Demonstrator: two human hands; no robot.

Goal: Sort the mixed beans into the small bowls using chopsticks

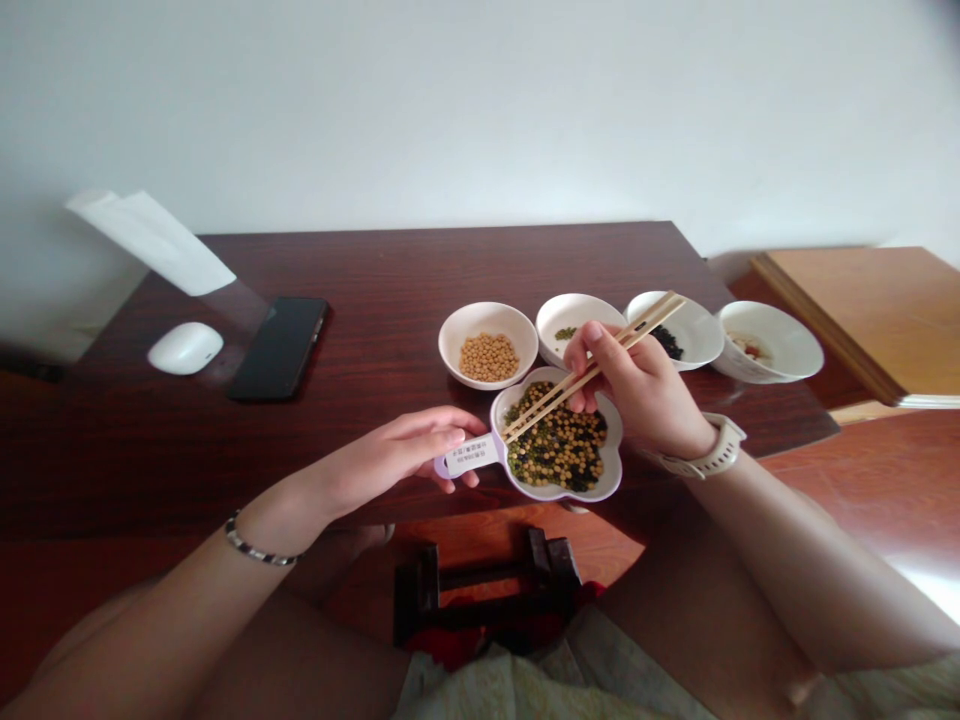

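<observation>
My left hand (420,446) is closed round the labelled handle of a white and lilac flower-shaped dish (616,470) near the table's front edge. Mixed yellow, green and black beans (559,445) cover the bottom of this dish. In my right hand (626,385) is a pair of chopsticks (555,398), slanting down to the left; their tips are over the beans by the handle. Whether the tips pinch a bean I cannot tell. Just behind stand a bowl of soybeans (488,357), a bowl with a few green beans (565,333) and a bowl with black beans (667,342).
Farther right is another white bowl (787,345) with small pale and reddish pieces. On the left lie a black phone (279,348), a white mouse (185,348) and a white upright object (161,240). A wall (480,110) backs the dark table (375,285); a stool (487,590) is below.
</observation>
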